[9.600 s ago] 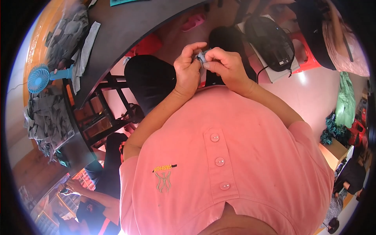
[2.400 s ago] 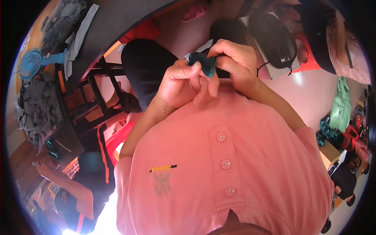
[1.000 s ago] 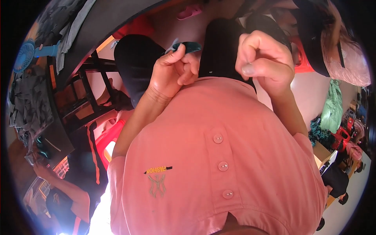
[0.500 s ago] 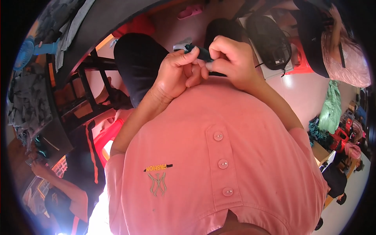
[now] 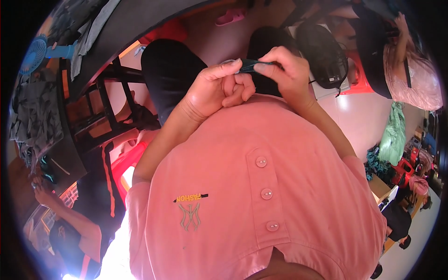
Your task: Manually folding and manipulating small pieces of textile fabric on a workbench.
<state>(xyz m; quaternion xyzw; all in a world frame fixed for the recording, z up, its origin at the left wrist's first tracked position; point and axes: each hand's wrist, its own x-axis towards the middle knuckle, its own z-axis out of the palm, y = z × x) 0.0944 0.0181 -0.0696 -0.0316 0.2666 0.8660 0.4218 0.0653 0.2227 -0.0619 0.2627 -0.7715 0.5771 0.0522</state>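
Observation:
A small piece of dark teal fabric (image 5: pixel 249 65) is stretched between my two hands, above my lap. My left hand (image 5: pixel 219 84) pinches its left end between thumb and fingers, the other fingers curled beneath. At its right end, my right hand (image 5: pixel 288 72) grips the cloth between thumb and bent forefinger. Something pale shows at the left thumb tip, too small to make out. Both hands are just beyond the front of my pink shirt (image 5: pixel 219 163).
A dark table (image 5: pixel 109 44) runs along the left, with a blue fan (image 5: pixel 35 55) and grey cloth pieces (image 5: pixel 35 116). A black bag-like object (image 5: pixel 322 56) lies to the right of my knee. Co-workers sit at left and right; a green bag (image 5: pixel 393 133) hangs at right.
My right hand has moved slightly right and turned, drawing the fabric out straighter between the hands. The left hand keeps its pinch and has shifted a little.

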